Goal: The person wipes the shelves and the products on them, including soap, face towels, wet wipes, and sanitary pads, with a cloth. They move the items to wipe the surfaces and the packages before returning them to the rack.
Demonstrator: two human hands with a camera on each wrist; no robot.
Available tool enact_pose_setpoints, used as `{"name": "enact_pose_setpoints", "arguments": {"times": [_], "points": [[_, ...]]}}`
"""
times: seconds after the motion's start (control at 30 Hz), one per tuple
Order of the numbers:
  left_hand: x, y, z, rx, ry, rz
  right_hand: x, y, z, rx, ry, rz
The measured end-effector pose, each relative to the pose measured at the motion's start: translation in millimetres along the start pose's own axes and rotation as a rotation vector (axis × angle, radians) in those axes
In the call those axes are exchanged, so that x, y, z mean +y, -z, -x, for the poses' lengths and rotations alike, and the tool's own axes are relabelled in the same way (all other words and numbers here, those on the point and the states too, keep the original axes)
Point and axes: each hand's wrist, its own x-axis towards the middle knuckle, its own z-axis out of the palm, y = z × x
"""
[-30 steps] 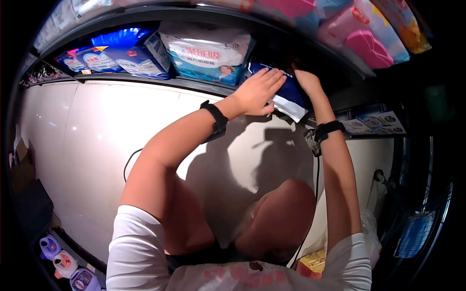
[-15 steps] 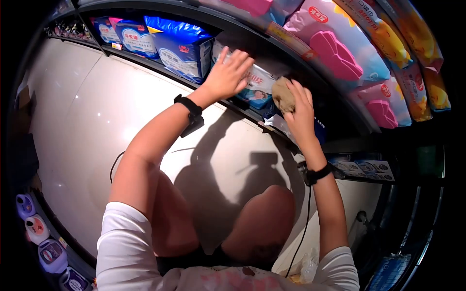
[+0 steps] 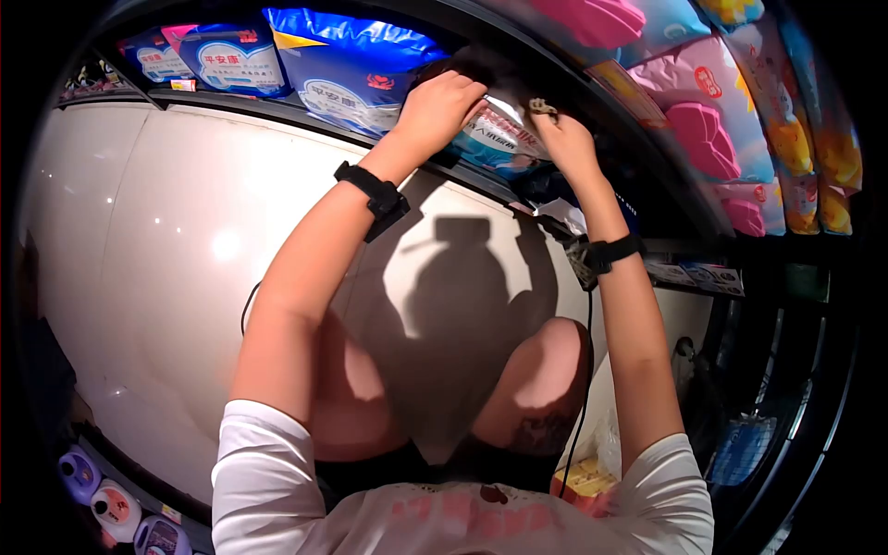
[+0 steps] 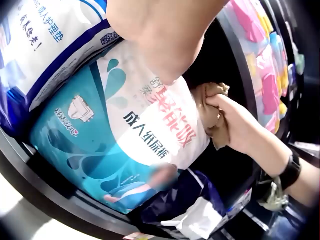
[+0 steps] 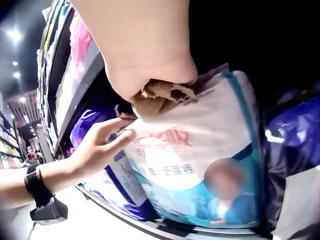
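A white and teal pack [image 3: 499, 143] stands on the shelf, its printed front showing in the left wrist view [image 4: 145, 125]. My left hand [image 3: 437, 113] grips its upper left edge, with thumb and forefinger at that edge in the right wrist view [image 5: 97, 150]. At the opposite upper side, my right hand [image 3: 572, 148] holds a crumpled tan cloth [image 4: 217, 132] against the pack. Part of the cloth [image 5: 152, 104] shows under the right hand in the right wrist view; some fingers of both hands are hidden.
Blue and white packs [image 3: 347, 79] stand left of the teal one. A dark blue and white package [image 4: 200, 215] lies at its other side. Above runs a shelf edge [image 3: 638, 120] with pink packs [image 3: 708, 129]. A cable [image 3: 581, 388] hangs from the right wrist.
My left hand has come down from above the pack onto its upper edge. The right hand, with the cloth, has moved up to the pack's top side. The head view has shifted.
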Motion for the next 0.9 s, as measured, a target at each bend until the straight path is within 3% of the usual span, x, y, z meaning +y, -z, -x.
{"name": "enact_pose_setpoints", "arguments": {"times": [0.1,0.13,0.3,0.4,0.57,0.7,0.9], "points": [[2,6,-2,-0.031,0.083,0.059,-6,-32,-4,0.136,0.512,0.031],[3,9,-3,-0.035,0.065,0.048,2,-34,0,0.198,0.577,0.094],[0,16,-20,-0.287,0.023,-0.032,53,-8,26,0.286,0.294,0.345],[3,21,-29,-0.322,0.067,-0.009,54,0,35,0.293,0.203,0.381],[8,15,-34,-0.391,0.021,-0.181,27,1,22,0.113,0.285,0.414],[1,14,-24,-0.258,-0.048,-0.145,45,7,21,0.151,0.373,0.37],[1,28,-19,-0.332,-0.093,-0.152,46,-2,35,0.286,0.395,0.298]]}}
